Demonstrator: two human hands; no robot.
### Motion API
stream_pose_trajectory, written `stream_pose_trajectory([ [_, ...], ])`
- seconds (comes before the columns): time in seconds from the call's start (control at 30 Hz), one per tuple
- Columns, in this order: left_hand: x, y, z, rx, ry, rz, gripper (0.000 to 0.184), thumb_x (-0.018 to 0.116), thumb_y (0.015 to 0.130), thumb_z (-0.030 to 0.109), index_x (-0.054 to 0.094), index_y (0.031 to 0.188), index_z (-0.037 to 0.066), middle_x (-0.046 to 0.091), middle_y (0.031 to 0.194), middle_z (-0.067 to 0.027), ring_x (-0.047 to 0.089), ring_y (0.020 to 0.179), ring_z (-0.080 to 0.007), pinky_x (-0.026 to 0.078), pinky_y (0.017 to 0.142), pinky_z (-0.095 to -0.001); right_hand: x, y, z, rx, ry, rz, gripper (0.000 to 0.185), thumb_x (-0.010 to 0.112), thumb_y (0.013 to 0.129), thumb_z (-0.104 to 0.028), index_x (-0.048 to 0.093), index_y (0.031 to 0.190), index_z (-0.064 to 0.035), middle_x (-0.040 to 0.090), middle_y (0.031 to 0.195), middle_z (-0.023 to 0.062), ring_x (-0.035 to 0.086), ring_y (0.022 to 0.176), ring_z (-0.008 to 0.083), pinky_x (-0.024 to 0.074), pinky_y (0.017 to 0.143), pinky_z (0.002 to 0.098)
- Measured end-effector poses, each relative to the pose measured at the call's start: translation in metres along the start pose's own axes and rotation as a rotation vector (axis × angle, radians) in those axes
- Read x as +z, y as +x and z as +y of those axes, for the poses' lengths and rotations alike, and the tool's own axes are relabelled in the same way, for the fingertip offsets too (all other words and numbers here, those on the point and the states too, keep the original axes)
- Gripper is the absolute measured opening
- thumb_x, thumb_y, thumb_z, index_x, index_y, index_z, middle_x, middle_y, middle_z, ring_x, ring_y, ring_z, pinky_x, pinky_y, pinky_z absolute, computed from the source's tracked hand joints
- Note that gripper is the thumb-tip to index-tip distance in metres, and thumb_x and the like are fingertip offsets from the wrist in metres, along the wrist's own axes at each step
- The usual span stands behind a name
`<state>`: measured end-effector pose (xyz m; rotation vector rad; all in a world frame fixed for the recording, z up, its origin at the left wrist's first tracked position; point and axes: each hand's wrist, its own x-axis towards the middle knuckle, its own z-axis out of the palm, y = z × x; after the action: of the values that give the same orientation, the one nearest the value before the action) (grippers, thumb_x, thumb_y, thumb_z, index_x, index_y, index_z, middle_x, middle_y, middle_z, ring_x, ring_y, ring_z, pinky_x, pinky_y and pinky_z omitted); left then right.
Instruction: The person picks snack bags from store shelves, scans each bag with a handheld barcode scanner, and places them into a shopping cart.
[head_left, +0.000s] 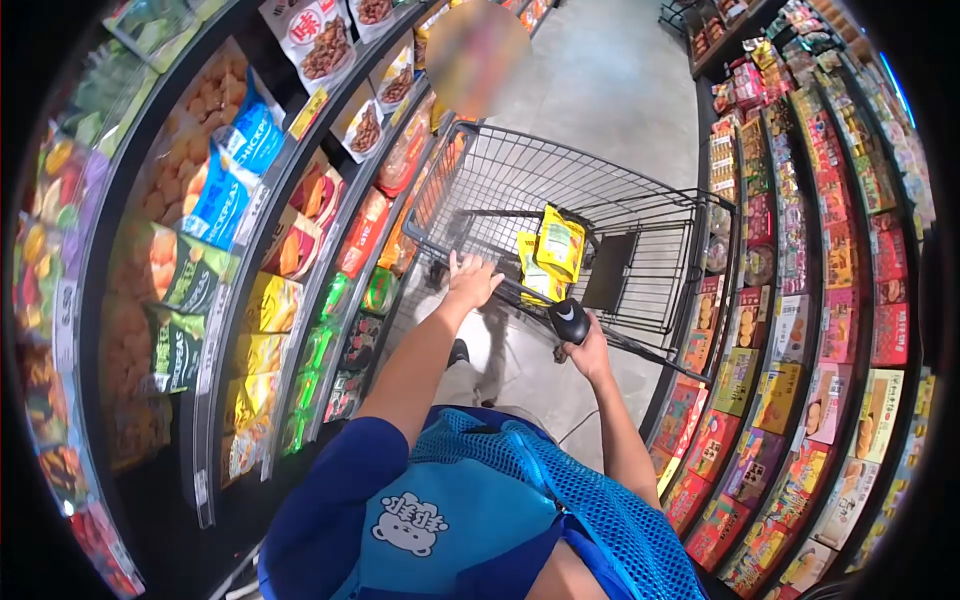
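With the left hand (474, 281) resting loosely across the handle bar, fingers spread rather than clenched, the shopping cart (640, 180) would likely steer best under light, even pressure from the palm. The right hand (590, 350) grasps a black bottle-like object (569, 323); whether it also touches the bar, I cannot tell. A firm hold on that object, with the wrist steady, should stop it from knocking the wire frame. The cart lies directly ahead of both hands, and its yellow packets (560, 245) sit just beyond the bar, forward of and between them.
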<state>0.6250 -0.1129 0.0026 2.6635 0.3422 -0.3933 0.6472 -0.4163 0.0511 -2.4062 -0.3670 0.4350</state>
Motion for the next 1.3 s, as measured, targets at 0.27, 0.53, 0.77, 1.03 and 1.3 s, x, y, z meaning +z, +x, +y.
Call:
stream_pose_trajectory([
  [0.27,0.010,0.041,-0.016,0.127,-0.175,0.126,0.059,0.062,0.087,0.037,0.044,0.138,0.011,0.040,0.146,-0.0092,0.030,0.139,-0.0308,0.029,0.110,-0.0575,0.003,0.061,0.023,0.124,0.047,0.025,0.095,0.071,0.064,-0.007,0.026,0.146,0.0088,0.057,0.125,0.0206,0.057,0.113,0.0230,0.0410,0.100,0.0305],
  [0.53,-0.083,-0.168,-0.064,-0.133,-0.730,0.823,0.035,0.063,0.085,0.010,0.059,0.119,0.003,0.062,0.114,-0.0176,0.059,0.109,-0.0348,0.047,0.095,-0.0396,-0.016,0.077,0.008,0.088,0.019,-0.030,0.092,0.071,0.065,-0.006,0.029,0.146,0.0042,0.055,0.126,0.0212,0.056,0.115,0.0282,0.0380,0.103,0.0326],
  [0.77,-0.243,-0.359,-0.103,-0.515,-0.356,1.913,0.055,0.068,0.082,-0.001,0.043,0.130,0.004,0.042,0.137,-0.0138,0.050,0.116,-0.0226,0.044,0.097,-0.0362,0.007,0.093,0.025,-0.031,0.188,-0.025,0.073,0.067,0.065,0.000,0.043,0.134,0.0024,0.059,0.114,0.0141,0.058,0.101,0.0225,0.0426,0.094,0.0322],
  [1.03,-0.275,-0.415,-0.180,-0.731,-0.496,1.763,0.060,0.087,0.069,0.029,0.063,0.108,-0.009,0.067,0.103,-0.0144,0.061,0.091,-0.0170,0.048,0.084,-0.0315,0.003,0.085,-0.040,-0.186,0.166,-0.190,0.089,0.069,0.064,0.001,0.028,0.143,0.0107,0.053,0.126,0.0227,0.056,0.113,0.0269,0.0398,0.102,0.0312],
  [1.3,-0.237,-0.439,-0.154,-0.529,-0.647,1.750,0.044,0.081,0.076,0.007,0.059,0.114,0.001,0.064,0.114,-0.0098,0.061,0.101,-0.0142,0.048,0.090,-0.0285,-0.012,0.060,-0.004,-0.167,0.241,-0.202,0.074,0.066,0.064,0.004,0.044,0.135,0.0027,0.062,0.115,0.0155,0.061,0.104,0.0231,0.0450,0.094,0.0319],
])
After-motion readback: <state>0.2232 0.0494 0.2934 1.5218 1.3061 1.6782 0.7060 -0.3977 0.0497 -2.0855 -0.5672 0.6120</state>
